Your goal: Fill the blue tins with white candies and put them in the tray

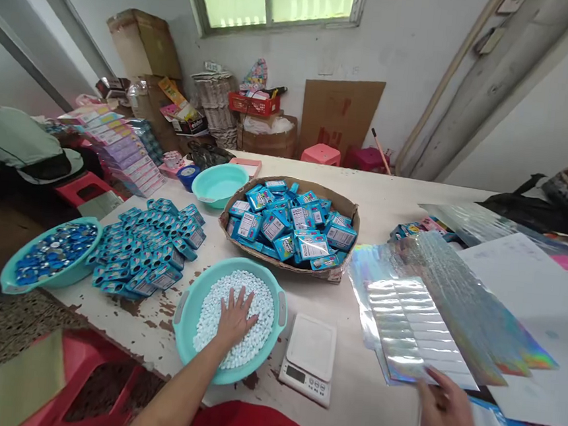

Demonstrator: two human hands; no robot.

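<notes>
My left hand (236,317) lies palm down with fingers spread on a mass of small white pellets (253,343) in a turquoise basin (184,343). At the lower right, my right hand (448,416) is curled, its fingertips at the near edge of a shiny clear plastic sheet with rows of long compartments (420,331). A thin pale strip (419,420) shows below those fingers; what they grip is partly hidden. Between my hands stands a white digital scale (310,348) with a bare pan. Behind the basin, a cut-down cardboard box (284,264) holds many small blue packets (313,245).
Small blue boxes (146,247) stand packed together at left, beside a turquoise basin (7,278) of blue-and-silver pieces. Another turquoise basin (220,184) sits behind. Iridescent sheets (475,303) spread across the right. A seated person (12,139) is at far left; a red stool (85,381) stands lower left.
</notes>
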